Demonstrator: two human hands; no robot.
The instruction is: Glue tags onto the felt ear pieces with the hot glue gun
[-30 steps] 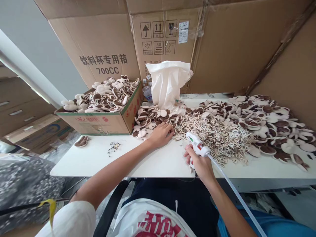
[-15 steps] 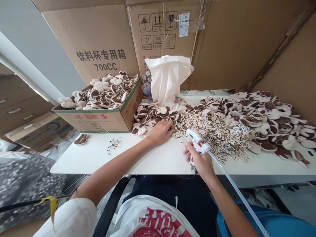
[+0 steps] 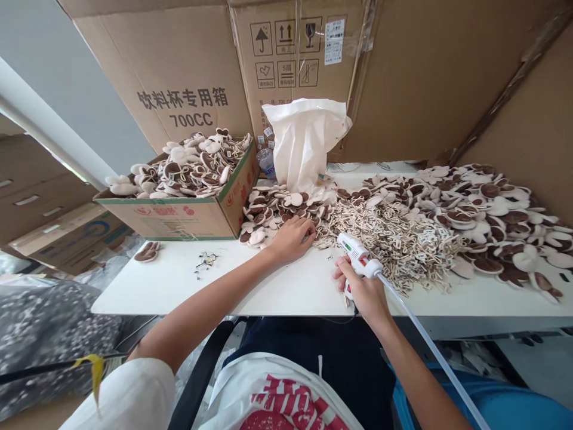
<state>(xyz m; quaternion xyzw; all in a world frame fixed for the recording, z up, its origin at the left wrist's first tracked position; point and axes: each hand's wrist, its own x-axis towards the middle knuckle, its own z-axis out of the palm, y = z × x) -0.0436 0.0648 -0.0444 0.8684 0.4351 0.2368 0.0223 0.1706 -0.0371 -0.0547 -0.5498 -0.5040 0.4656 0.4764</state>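
Observation:
My right hand is wrapped around the handle of a white hot glue gun, its nozzle end pointing away from me and up to the left. A long translucent glue stick runs out of its back, over my forearm. My left hand rests on the table at the near edge of a heap of brown and white plush pieces. Its fingers are curled in, and whatever is between them is hidden. Just right of it lies a big pile of cream cord loops with small tags.
A cardboard box full of plush pieces stands at the left. One plush piece and small dark scraps lie on the white table. Behind stand a white plastic bag and large cartons. More plush pieces are heaped right.

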